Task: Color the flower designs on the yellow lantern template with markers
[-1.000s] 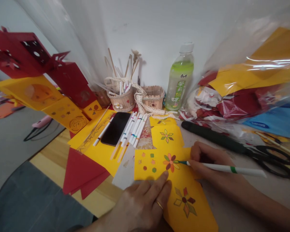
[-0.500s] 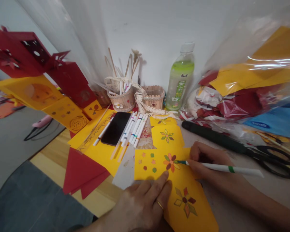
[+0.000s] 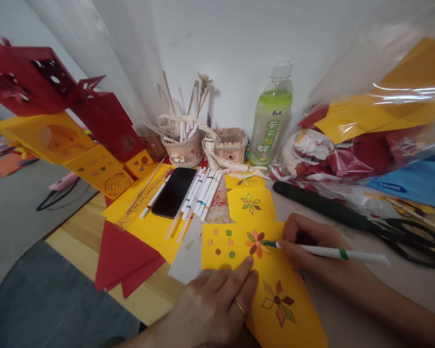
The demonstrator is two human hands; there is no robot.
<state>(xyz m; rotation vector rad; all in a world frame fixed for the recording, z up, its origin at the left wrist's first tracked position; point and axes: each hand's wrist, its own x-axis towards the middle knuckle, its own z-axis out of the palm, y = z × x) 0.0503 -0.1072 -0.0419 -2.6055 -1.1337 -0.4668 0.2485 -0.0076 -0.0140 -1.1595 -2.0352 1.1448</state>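
A white felt-tip marker (image 3: 324, 251) with a green band is pinched in my right hand (image 3: 311, 241). Its green tip touches a petal of a coloured flower (image 3: 256, 243) on the yellow paper (image 3: 239, 263). My left hand (image 3: 217, 299) lies flat on that paper, fingers stretched, the index fingertip just below the flower. Small stars, dots and squares are coloured on the paper left of the flower. Another flower (image 3: 277, 300) with pointed petals sits nearer to me, and a third (image 3: 251, 204) is on the far panel.
Several white markers (image 3: 206, 193) lie beside a black phone (image 3: 174, 192). Black scissors (image 3: 369, 222) rest at the right. Behind stand two wooden-stick baskets (image 3: 228, 145), a green drink bottle (image 3: 271, 121) and a plastic bag (image 3: 377, 130) of paper. Red and yellow cut-paper boxes (image 3: 101, 116) stand left.
The marker's back end has swung slightly left and down, while its tip stays at the flower's right-hand petal. My left hand keeps its place.
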